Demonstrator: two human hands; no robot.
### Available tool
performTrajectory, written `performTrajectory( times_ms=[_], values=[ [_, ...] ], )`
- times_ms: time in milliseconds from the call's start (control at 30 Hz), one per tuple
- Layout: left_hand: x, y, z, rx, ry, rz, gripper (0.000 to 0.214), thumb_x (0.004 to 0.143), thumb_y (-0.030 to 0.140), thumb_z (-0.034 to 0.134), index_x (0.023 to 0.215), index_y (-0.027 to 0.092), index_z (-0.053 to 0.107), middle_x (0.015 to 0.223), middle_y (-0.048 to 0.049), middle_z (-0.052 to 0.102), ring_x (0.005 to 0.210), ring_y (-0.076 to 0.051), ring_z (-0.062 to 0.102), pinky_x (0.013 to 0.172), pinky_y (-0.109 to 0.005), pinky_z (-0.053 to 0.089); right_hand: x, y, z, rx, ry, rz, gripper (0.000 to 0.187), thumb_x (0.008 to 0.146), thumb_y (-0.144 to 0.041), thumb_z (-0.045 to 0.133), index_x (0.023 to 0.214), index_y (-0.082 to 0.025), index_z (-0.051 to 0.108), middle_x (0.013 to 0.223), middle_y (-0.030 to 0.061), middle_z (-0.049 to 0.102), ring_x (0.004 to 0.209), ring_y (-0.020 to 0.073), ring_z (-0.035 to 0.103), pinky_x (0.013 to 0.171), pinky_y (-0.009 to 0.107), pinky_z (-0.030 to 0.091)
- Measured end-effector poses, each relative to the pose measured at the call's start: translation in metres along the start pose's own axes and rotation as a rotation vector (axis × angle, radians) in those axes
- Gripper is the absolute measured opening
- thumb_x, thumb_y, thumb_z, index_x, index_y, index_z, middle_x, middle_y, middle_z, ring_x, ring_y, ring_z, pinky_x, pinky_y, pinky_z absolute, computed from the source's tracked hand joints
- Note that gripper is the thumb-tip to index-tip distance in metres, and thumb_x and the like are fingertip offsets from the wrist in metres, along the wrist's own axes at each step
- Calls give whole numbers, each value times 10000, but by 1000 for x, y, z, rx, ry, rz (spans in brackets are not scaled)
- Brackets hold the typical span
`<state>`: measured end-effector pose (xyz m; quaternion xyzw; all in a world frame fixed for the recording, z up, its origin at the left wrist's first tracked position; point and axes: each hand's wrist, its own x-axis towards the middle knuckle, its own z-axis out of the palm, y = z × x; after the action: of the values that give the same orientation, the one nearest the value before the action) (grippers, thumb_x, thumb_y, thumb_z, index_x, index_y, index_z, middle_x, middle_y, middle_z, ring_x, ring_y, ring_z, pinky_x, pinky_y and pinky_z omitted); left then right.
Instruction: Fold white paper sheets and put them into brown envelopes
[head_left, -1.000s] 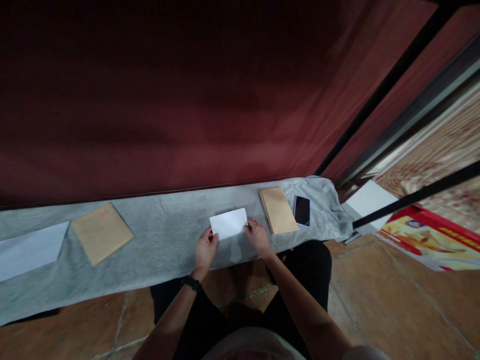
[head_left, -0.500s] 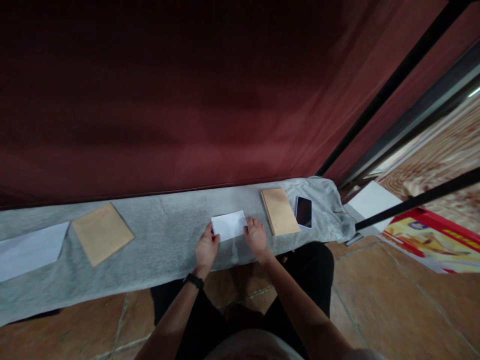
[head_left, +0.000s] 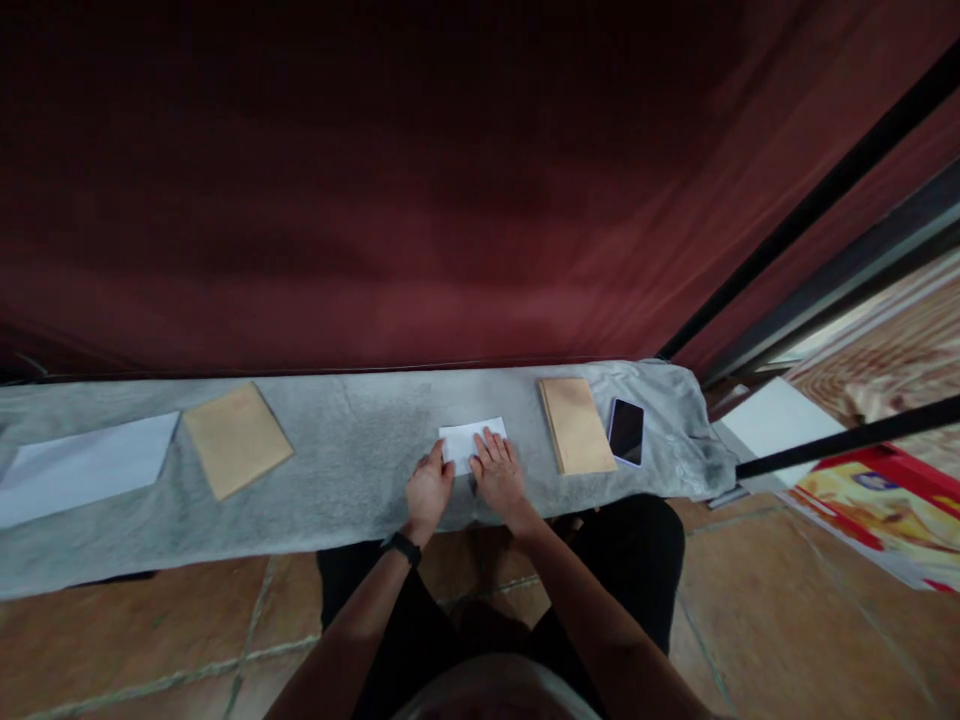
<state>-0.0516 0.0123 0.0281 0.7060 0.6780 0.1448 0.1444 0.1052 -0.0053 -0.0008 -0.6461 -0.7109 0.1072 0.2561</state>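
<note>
A small white sheet of paper (head_left: 460, 440), apparently folded, lies on the grey cloth (head_left: 352, 450) in front of me. My left hand (head_left: 430, 492) holds its left lower corner between thumb and fingers. Flat across the paper's right part rests my right hand (head_left: 498, 480), its fingers stretched out and slightly spread. To the right of that hand is a stack of brown envelopes (head_left: 577, 428), with a phone (head_left: 627, 432) beside it. Farther left on the cloth are another brown envelope or packet (head_left: 238, 440) and larger white paper (head_left: 86, 468).
A dark red panel (head_left: 420, 320) rises behind the narrow cloth-covered surface. At the right end stand a black bar (head_left: 847, 440), a white board or sheet (head_left: 780, 425) and a red and yellow box (head_left: 892, 510). Below is a tiled floor (head_left: 772, 600).
My right hand has shifted from the paper's right edge onto its top and flattened out. My left hand keeps its hold. The whole view has shifted slightly.
</note>
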Motion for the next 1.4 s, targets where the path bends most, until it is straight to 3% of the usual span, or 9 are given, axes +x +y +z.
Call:
performTrajectory(
  times_ms=[133,333,533,733,867,967,1033,1233,1400],
  values=[
    [-4,-3,7,49,41,95,397,983,274,447,1353,201,574,1135,-121,702,1046,-247,652,884,-337,512,-4,17,-6,-15,53,50,533,1022,-319,459,1534,-194,379,1586,148,378,1468,289,341,1200,530,210],
    [-6,-2,5,81,30,127,383,988,258,448,1338,193,590,1123,-134,688,1052,-263,630,913,-370,499,-10,31,-13,-14,70,91,541,1036,-353,405,1546,-177,365,1596,142,359,1474,287,317,1212,524,164],
    [-6,-4,1,164,7,252,368,987,195,428,1305,188,614,1065,-127,680,1077,-268,614,965,-378,473,-11,36,-13,-65,76,75,533,1039,-337,389,1542,-162,373,1591,156,364,1469,298,323,1198,534,192],
    [-6,-2,-3,145,-15,216,375,991,198,417,1317,203,604,1106,-120,682,1094,-255,613,968,-368,473,-12,41,-13,-157,84,66,508,1039,-339,373,1515,-165,422,1567,142,413,1446,284,362,1188,504,229],
    [-5,-1,-6,109,-38,186,442,989,211,431,1425,202,502,1187,-119,678,1140,-248,602,977,-354,461,-14,46,-15,-251,88,77,504,1039,-349,369,1480,-124,467,1543,168,442,1428,295,384,1161,482,281],
    [-5,0,-8,68,-31,130,572,976,226,472,1531,182,338,1164,-118,691,1113,-243,618,950,-339,464,-15,48,-17,-260,106,78,498,1033,-348,376,1458,-112,489,1525,174,464,1409,299,409,1148,475,305],
    [-4,1,-10,61,-30,108,603,970,229,488,1542,169,309,1140,-120,697,1087,-246,627,922,-334,470,-15,47,-18,-244,105,80,490,1030,-340,382,1453,-118,493,1519,172,473,1405,295,414,1147,477,309],
    [-8,3,-17,138,-49,261,381,967,165,443,1317,175,593,1125,-128,686,1101,-253,606,947,-357,455,-13,42,-20,-120,150,118,465,992,-234,395,1426,-112,506,1504,184,484,1394,293,430,1141,502,336],
    [-17,1,-21,155,37,411,373,945,135,462,1278,175,624,1091,-129,690,1071,-269,597,951,-397,440,-15,25,-21,138,162,100,462,985,-268,394,1401,-120,530,1499,187,481,1413,287,408,1143,516,365]
  ],
)
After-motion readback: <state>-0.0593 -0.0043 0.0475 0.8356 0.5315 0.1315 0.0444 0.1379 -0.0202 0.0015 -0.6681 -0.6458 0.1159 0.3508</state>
